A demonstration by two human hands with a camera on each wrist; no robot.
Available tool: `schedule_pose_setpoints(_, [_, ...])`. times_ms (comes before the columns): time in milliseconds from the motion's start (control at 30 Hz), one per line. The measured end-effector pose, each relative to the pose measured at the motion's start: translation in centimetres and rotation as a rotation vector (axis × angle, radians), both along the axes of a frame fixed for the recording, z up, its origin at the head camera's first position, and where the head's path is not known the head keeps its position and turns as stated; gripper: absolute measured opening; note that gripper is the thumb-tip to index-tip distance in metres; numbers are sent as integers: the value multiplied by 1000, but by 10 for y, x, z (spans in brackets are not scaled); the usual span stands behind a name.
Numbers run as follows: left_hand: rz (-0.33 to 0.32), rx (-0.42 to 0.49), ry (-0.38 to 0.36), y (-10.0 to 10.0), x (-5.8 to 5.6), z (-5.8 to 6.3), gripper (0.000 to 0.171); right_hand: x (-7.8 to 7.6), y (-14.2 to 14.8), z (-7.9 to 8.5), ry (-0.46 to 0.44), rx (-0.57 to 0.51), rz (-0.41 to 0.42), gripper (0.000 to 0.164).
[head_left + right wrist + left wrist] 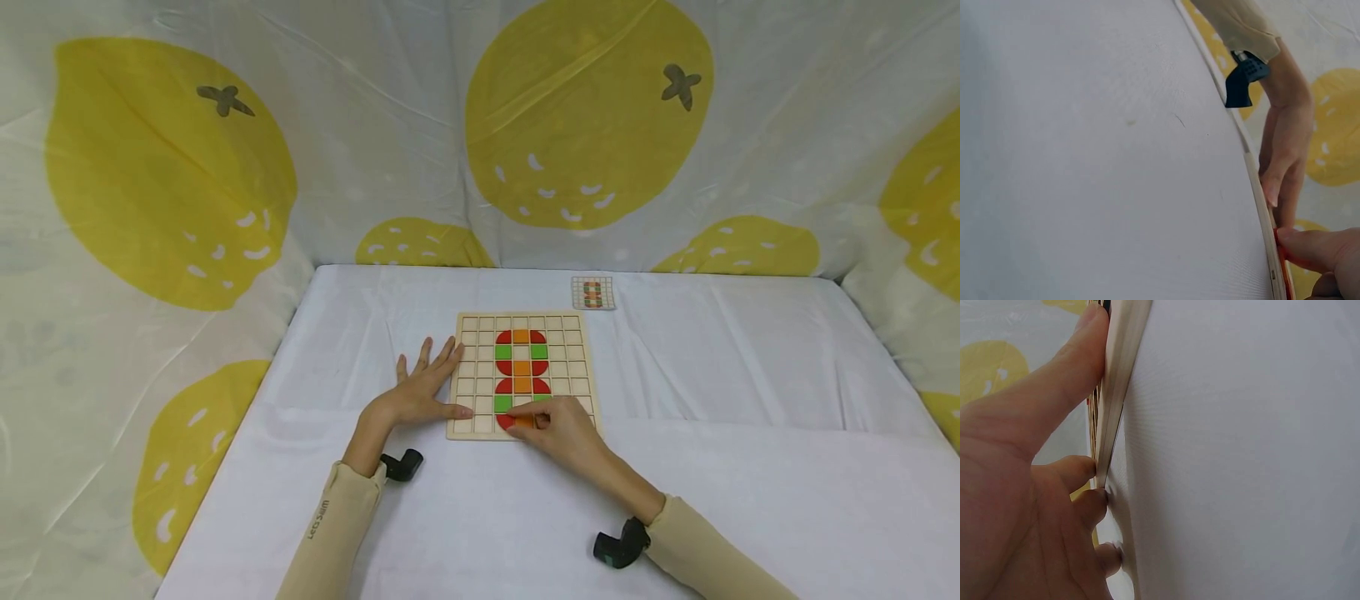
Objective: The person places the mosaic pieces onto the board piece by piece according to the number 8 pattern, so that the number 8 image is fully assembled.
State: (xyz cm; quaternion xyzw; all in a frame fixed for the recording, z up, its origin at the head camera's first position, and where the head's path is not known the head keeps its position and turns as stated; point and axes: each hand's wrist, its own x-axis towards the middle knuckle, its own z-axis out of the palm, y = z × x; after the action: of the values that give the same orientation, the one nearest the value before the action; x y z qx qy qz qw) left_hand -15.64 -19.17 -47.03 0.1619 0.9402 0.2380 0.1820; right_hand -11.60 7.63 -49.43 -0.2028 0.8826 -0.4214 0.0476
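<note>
A square wooden grid board (471,383) lies on the white cloth, with red, orange and green pieces set in its middle columns. My left hand (420,394) is spread at the board's left edge, its thumb resting on the lower left corner and its fingers reaching along the side. With thumb and index finger, my right hand (566,429) pinches a red quarter-round piece (503,422) at the pattern's bottom left. An orange square (525,421) beside it is partly covered by those fingers. In the right wrist view, the right thumb (1310,247) presses at a red piece's edge.
Behind the board's upper right corner lies a small card (577,293) printed with a coloured grid pattern. Lemon-print fabric (588,117) hangs behind the table. Black wrist-worn devices (405,465) sit at both sleeves, close above the white cloth (750,375).
</note>
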Motion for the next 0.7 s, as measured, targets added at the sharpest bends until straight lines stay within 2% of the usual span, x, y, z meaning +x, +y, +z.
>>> schedule_pose_setpoints(133, [-1, 0, -1, 0, -1, 0, 111, -1, -1, 0, 30, 5, 5, 21])
schedule_pose_setpoints(433, [-2, 6, -3, -1, -1, 0, 111, 2, -5, -4, 35, 4, -18, 23])
schedule_pose_setpoints(700, [0, 7, -11, -2, 0, 1, 112, 3, -6, -1, 42, 67, -47, 22])
